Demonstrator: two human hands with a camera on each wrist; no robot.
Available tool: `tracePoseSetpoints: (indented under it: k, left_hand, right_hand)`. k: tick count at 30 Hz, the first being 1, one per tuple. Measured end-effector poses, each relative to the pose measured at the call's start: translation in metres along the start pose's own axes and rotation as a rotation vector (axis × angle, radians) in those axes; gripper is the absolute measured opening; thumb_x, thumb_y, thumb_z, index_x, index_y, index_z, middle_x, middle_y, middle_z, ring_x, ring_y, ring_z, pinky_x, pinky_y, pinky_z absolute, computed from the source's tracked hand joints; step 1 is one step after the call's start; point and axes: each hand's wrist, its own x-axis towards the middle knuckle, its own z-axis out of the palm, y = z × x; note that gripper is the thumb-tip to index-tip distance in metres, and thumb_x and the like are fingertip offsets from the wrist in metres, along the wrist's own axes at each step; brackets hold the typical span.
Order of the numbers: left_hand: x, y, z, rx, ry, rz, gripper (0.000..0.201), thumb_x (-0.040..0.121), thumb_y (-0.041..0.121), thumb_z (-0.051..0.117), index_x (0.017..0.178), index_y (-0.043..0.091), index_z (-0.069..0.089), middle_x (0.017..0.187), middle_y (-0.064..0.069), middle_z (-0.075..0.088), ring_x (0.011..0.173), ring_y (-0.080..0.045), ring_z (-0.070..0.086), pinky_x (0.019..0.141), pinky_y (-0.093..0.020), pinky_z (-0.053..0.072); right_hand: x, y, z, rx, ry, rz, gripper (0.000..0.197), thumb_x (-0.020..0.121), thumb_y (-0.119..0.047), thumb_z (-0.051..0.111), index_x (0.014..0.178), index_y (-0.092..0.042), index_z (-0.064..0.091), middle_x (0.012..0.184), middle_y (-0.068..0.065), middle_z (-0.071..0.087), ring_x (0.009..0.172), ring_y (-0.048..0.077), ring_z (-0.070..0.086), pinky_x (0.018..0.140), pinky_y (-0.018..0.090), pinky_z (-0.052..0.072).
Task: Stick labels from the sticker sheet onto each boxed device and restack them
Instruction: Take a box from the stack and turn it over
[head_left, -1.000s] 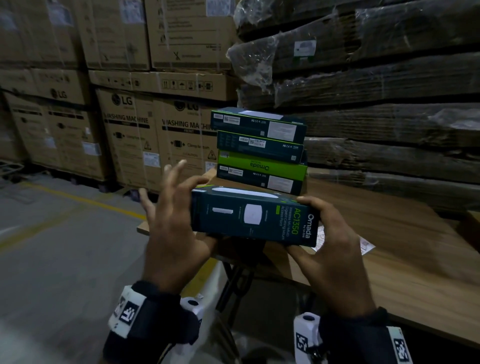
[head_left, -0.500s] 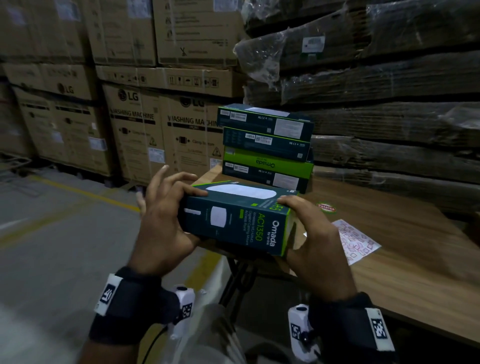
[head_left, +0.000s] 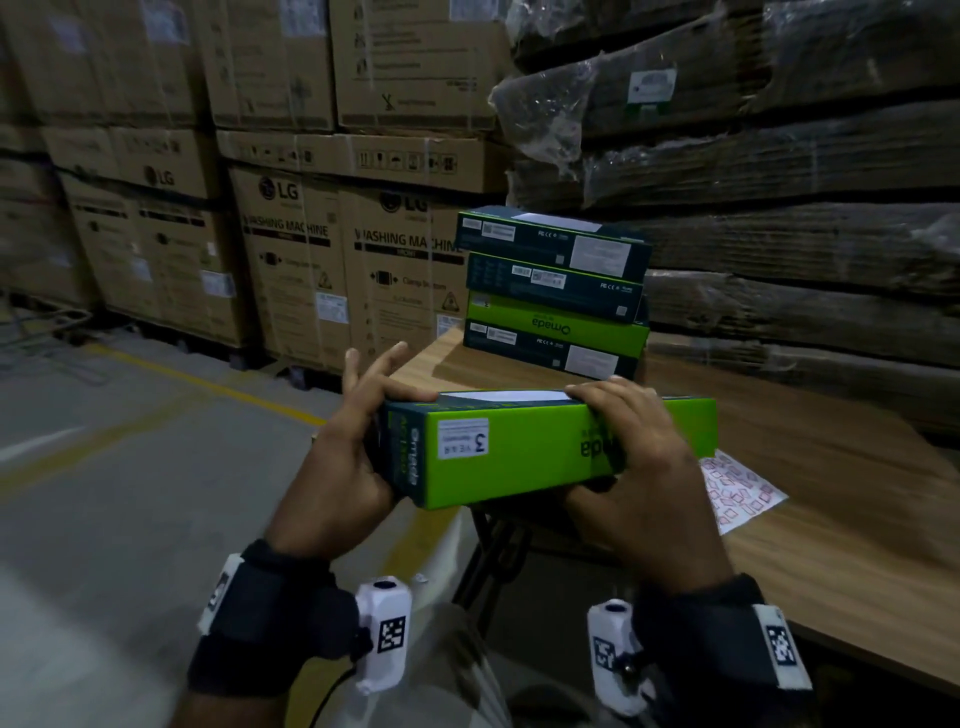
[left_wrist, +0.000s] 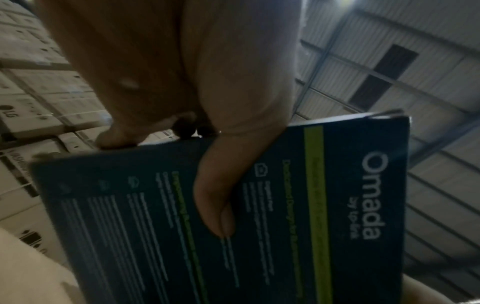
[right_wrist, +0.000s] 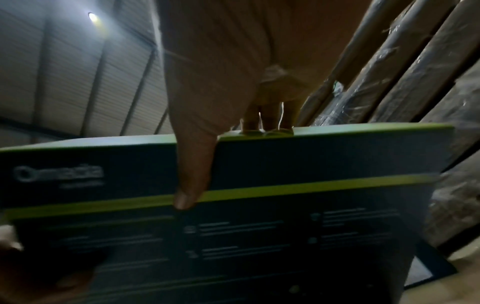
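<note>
Above table (head_left: 831, 561), hands gripping box (head_left: 519, 457)

held box (left_wrist: 324, 205) reads "omada"; cartons (head_left: 291, 270) read "lg washing machine".

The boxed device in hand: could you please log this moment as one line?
boxed device held by both hands, left hand, right hand | stack on table | sticker sheet beside

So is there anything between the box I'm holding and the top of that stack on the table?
Nothing visible. The box, gripped by the left hand and right hand, sits in front of and below the stack, with only bare table between.
</note>
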Motion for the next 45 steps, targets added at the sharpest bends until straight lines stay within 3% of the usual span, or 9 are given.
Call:
tracePoseSetpoints:
  k: [5,9,16,22,25,32,37,41,45]
  left_hand:
    - [-0.002,-0.007,0.007,-0.024,0.008,-0.003,0.07,0.075,0.045,0.093,0.136,0.036,0.059,0.162,0.034,0.041,0.165,-0.003,0.009,0.125,-0.057,0.039]
    - [-0.007,0.011,0.011,-0.022,0.023,0.079,0.095,0.063,0.038,0.101,0.145,0.032,0.054,0.173,0.019,0.031,0.163,-0.002,0.022,0.11,-0.019,0.048]
    - [-0.002,0.008,0.002,-0.152,0.026,0.046,0.074,0.066,0.025,0.099,0.129,0.023,0.06,0.169,0.018,0.039,0.156,-0.008,0.041,0.105,-0.02,0.053]
    - [0.0,0.012,-0.002,0.119,0.097,0.041,0.076,0.07,0.008,0.1,0.129,0.03,0.058,0.172,0.014,0.035,0.134,0.018,0.05,0.091,-0.004,0.047]
    - [-0.002,0.014,0.002,0.233,0.153,0.061,0.083,0.071,0.001,0.096,0.135,0.036,0.056,0.175,0.014,0.029,0.132,0.008,0.056,0.085,-0.003,0.046]
    - [0.007,0.002,-0.012,0.151,0.15,0.035,0.074,0.071,0.003,0.097,0.125,0.036,0.058,0.169,0.013,0.04,0.147,-0.003,0.049,0.103,-0.034,0.051]
    - [0.009,-0.016,-0.014,0.197,0.196,-0.036,0.086,0.066,0.001,0.099,0.119,0.045,0.048,0.16,0.002,0.045,0.146,-0.019,0.051,0.112,-0.045,0.051]
    - [0.009,-0.007,0.008,0.669,0.178,-0.102,0.083,0.067,0.027,0.099,0.136,0.035,0.054,0.177,-0.011,0.014,0.167,-0.036,0.0,0.119,-0.081,-0.004]
    - [0.014,0.001,0.033,0.646,0.09,-0.013,0.093,0.066,0.014,0.097,0.141,0.045,0.053,0.181,-0.001,0.009,0.168,-0.03,-0.008,0.113,-0.088,-0.009]
  right_hand:
    - [0.002,0.003,0.001,-0.162,0.029,-0.002,0.086,0.062,-0.03,0.091,0.144,-0.026,0.063,0.13,0.001,0.062,0.127,0.028,0.056,0.125,0.05,0.028]
    - [0.002,0.001,0.004,-0.263,0.03,-0.025,0.088,0.066,-0.041,0.089,0.148,-0.028,0.061,0.129,0.005,0.061,0.125,0.031,0.055,0.123,0.054,0.028]
    - [0.002,0.007,-0.01,-0.219,0.047,0.023,0.092,0.07,-0.076,0.074,0.146,-0.028,0.061,0.133,-0.002,0.06,0.134,0.027,0.051,0.126,0.05,0.024]
    - [-0.008,0.021,-0.02,-0.343,0.032,0.14,0.09,0.067,-0.085,0.063,0.143,-0.037,0.062,0.133,-0.004,0.059,0.143,0.03,0.044,0.124,0.071,0.011]
    - [-0.006,0.013,-0.013,-0.325,0.058,0.135,0.088,0.067,-0.082,0.066,0.141,-0.034,0.064,0.132,-0.002,0.058,0.14,0.029,0.045,0.122,0.076,0.009]
    - [-0.013,0.023,-0.019,-0.225,0.085,0.188,0.089,0.067,-0.057,0.09,0.146,-0.035,0.058,0.138,-0.003,0.055,0.151,0.029,0.034,0.125,0.07,0.011]
    - [-0.017,0.029,-0.021,-0.027,0.162,0.166,0.077,0.065,-0.015,0.096,0.134,-0.018,0.063,0.131,0.001,0.051,0.128,0.025,0.052,0.105,0.053,0.047]
    - [-0.01,0.008,-0.016,-0.044,0.189,0.072,0.079,0.065,-0.009,0.097,0.137,-0.013,0.065,0.133,0.005,0.05,0.126,0.028,0.052,0.102,0.05,0.049]
    - [-0.004,-0.007,-0.014,-0.082,0.195,-0.017,0.085,0.063,-0.011,0.099,0.14,-0.013,0.064,0.136,0.008,0.052,0.129,0.03,0.051,0.104,0.047,0.048]
